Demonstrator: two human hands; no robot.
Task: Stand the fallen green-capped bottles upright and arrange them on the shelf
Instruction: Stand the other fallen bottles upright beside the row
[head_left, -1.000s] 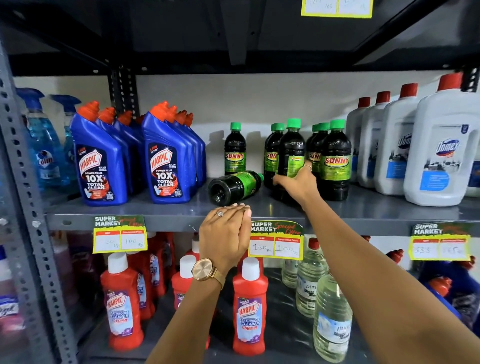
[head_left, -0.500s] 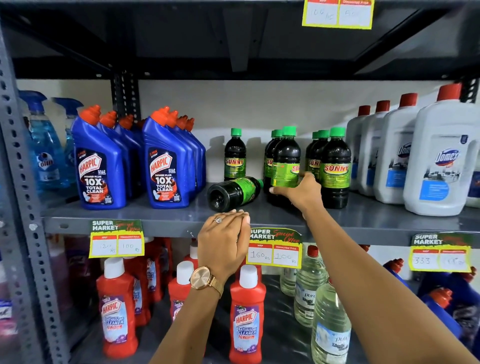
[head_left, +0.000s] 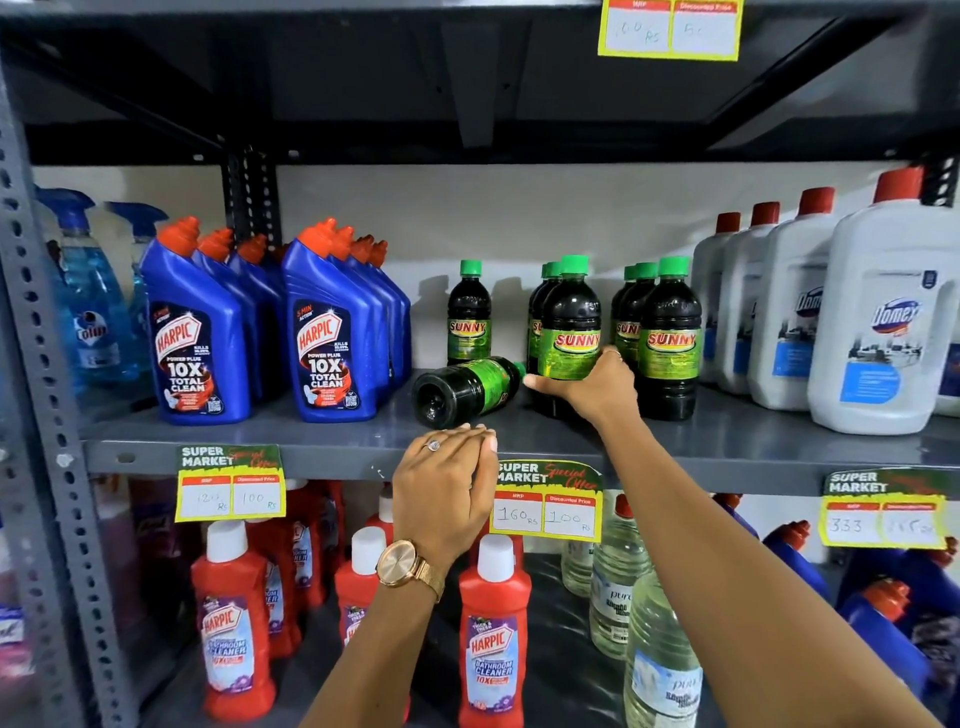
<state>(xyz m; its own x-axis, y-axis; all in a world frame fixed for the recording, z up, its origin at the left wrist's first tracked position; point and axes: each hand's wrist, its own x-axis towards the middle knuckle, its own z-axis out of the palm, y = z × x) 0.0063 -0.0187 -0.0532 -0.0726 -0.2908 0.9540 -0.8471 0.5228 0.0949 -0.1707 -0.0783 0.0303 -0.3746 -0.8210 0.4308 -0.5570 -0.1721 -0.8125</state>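
Several dark green-capped Sunny bottles stand on the grey shelf (head_left: 322, 441). My right hand (head_left: 592, 387) grips the lower part of an upright Sunny bottle (head_left: 569, 327) at the front of the middle row. One Sunny bottle (head_left: 465, 387) lies on its side just left of it, base toward me, cap pointing back right. A lone bottle (head_left: 468, 317) stands behind the fallen one. Another row (head_left: 670, 338) stands to the right. My left hand (head_left: 447, 488), wearing a ring and watch, rests flat against the shelf's front edge, holding nothing.
Blue Harpic bottles (head_left: 332, 332) fill the shelf's left, white Domex jugs (head_left: 883, 327) its right. Price tags (head_left: 548, 501) hang from the shelf edge. Red Harpic bottles (head_left: 493, 629) and clear bottles (head_left: 660, 654) stand on the lower shelf. A slotted steel upright (head_left: 52, 415) runs down the left.
My right hand has turned the held bottle so its label faces front and shifted it slightly forward and left. The left hand stays on the shelf edge.
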